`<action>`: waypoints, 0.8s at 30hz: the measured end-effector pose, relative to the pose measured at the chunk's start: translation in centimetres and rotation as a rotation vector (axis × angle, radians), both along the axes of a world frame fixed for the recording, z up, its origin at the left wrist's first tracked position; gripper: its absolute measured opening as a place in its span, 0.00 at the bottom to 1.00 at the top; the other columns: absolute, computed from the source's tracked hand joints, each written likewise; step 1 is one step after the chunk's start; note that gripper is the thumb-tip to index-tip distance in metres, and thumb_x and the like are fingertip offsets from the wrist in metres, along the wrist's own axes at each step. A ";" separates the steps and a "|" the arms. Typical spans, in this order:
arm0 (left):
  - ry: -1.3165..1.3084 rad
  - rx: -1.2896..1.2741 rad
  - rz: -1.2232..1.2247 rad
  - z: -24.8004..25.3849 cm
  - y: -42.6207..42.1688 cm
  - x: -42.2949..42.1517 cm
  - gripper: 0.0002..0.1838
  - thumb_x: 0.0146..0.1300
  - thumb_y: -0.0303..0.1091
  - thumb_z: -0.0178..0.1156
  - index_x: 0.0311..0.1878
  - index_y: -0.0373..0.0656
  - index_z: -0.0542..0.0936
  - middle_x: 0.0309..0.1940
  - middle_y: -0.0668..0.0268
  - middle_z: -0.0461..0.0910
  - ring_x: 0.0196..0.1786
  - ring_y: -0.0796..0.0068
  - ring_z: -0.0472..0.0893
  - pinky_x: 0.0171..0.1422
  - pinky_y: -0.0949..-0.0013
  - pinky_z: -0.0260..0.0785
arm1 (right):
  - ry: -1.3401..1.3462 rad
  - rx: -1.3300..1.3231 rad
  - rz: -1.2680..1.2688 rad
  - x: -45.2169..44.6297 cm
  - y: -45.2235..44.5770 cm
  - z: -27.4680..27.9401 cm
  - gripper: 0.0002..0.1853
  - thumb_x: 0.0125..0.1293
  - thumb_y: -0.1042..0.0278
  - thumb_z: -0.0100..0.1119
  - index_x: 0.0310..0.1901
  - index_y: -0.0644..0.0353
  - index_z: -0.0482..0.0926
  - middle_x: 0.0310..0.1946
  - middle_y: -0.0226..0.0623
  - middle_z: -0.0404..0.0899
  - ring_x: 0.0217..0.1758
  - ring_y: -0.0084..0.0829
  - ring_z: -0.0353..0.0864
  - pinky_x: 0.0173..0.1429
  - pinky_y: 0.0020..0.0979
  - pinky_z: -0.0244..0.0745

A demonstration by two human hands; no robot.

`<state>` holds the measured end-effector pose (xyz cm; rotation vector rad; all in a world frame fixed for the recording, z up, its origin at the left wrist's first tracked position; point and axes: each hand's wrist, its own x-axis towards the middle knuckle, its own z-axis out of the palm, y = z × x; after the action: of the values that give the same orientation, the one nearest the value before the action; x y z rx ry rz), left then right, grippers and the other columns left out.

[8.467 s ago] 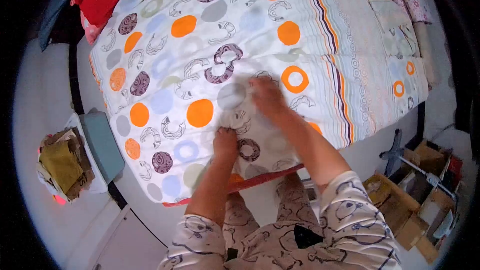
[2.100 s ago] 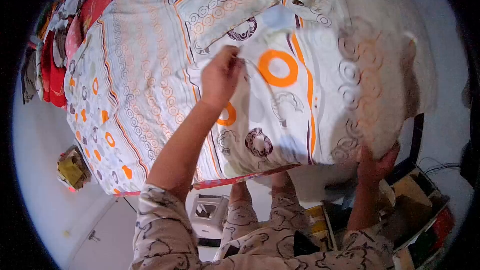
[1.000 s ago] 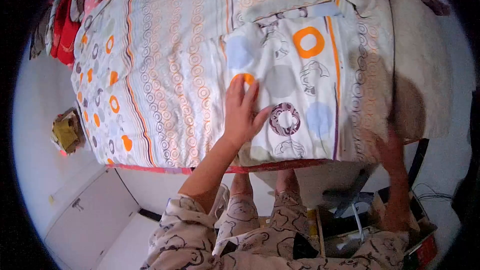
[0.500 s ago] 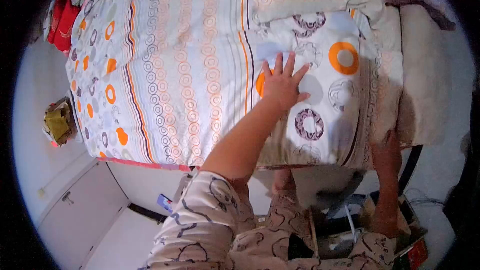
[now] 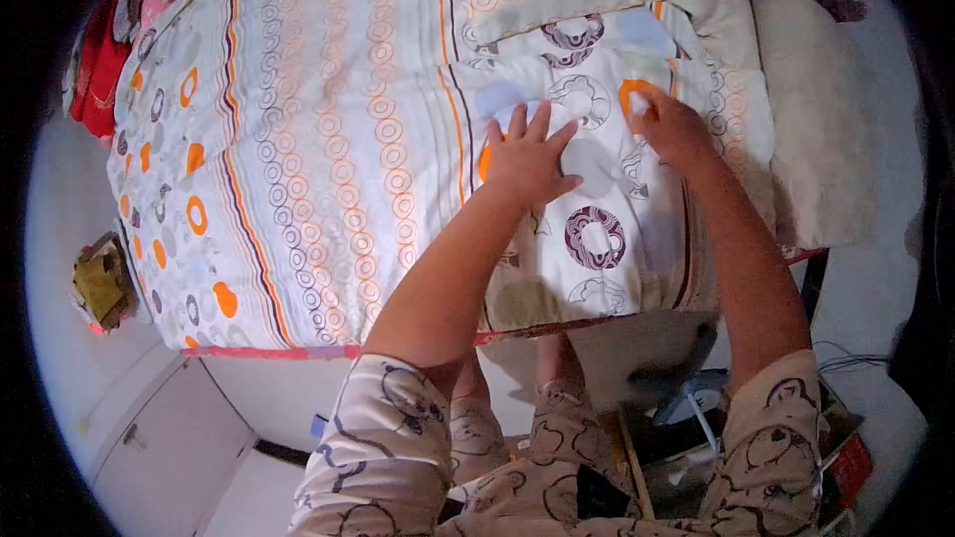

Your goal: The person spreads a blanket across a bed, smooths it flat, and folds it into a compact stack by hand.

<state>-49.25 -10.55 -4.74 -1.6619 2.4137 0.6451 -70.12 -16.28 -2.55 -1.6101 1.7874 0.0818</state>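
White with orange rings, the quilt (image 5: 338, 179) lies beneath both your hands, reaching the near edge of the bed (image 5: 821, 139). Your left hand (image 5: 527, 164) rests flat on it, fingers spread wide; your right hand (image 5: 674, 127), nearer the bed's right edge, is curled, its grip unclear.
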 end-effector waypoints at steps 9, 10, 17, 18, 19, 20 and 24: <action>0.377 -0.179 0.040 0.4 6.1 4.2 0.31 0.48 0.42 0.63 0.58 0.48 0.68 0.60 0.55 0.62 0.63 0.52 0.60 0.63 0.50 0.52 | 0.083 -0.100 -0.236 0.9 -1.2 -2.6 0.32 0.48 0.58 0.66 0.55 0.55 0.65 0.42 0.50 0.77 0.45 0.48 0.77 0.50 0.38 0.70; 0.505 -0.137 0.051 0.7 6.7 5.1 0.28 0.48 0.37 0.64 0.55 0.47 0.71 0.58 0.55 0.64 0.61 0.52 0.62 0.63 0.52 0.54 | 0.079 -0.097 -0.233 0.7 -1.1 -2.3 0.32 0.48 0.58 0.66 0.55 0.55 0.65 0.42 0.50 0.77 0.45 0.48 0.77 0.50 0.38 0.70; 0.236 -0.175 0.384 5.5 4.4 14.3 0.16 0.45 0.31 0.64 0.39 0.43 0.75 0.39 0.59 0.74 0.43 0.57 0.74 0.42 0.62 0.70 | -0.117 -0.583 -0.440 -4.2 -3.4 0.9 0.26 0.51 0.50 0.63 0.48 0.57 0.72 0.37 0.46 0.79 0.40 0.43 0.79 0.45 0.36 0.71; 0.166 -0.093 0.449 5.8 3.5 15.0 0.15 0.45 0.31 0.65 0.38 0.43 0.75 0.37 0.59 0.74 0.42 0.57 0.74 0.42 0.61 0.70 | -0.031 -0.652 -0.470 -3.8 -3.7 0.9 0.27 0.51 0.50 0.63 0.48 0.58 0.72 0.36 0.46 0.79 0.39 0.42 0.79 0.44 0.35 0.72; 0.223 -0.095 0.470 5.5 2.7 15.6 0.17 0.41 0.35 0.67 0.36 0.42 0.75 0.38 0.57 0.74 0.42 0.56 0.74 0.43 0.59 0.70 | -0.054 -0.626 -0.506 -4.1 -4.1 -1.0 0.28 0.51 0.50 0.62 0.49 0.61 0.72 0.44 0.48 0.76 0.45 0.43 0.77 0.49 0.36 0.70; 0.213 -0.097 0.470 4.8 1.8 15.7 0.17 0.41 0.35 0.67 0.36 0.42 0.75 0.38 0.57 0.74 0.42 0.56 0.74 0.43 0.59 0.70 | -0.064 -0.623 -0.510 -3.5 -3.3 -2.4 0.28 0.51 0.50 0.62 0.49 0.61 0.72 0.44 0.48 0.76 0.45 0.43 0.77 0.49 0.36 0.70; -0.072 0.092 0.445 0.7 -0.3 14.1 0.32 0.36 0.42 0.72 0.44 0.39 0.69 0.43 0.50 0.71 0.48 0.52 0.73 0.51 0.58 0.69 | 0.335 -0.464 0.039 0.9 -2.3 -6.0 0.29 0.56 0.61 0.58 0.57 0.65 0.63 0.52 0.53 0.68 0.53 0.46 0.69 0.56 0.40 0.65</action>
<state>-35.14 -10.86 -4.09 -2.1583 1.9408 0.7237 -69.17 -18.57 -8.51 -2.0532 2.1431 -0.0548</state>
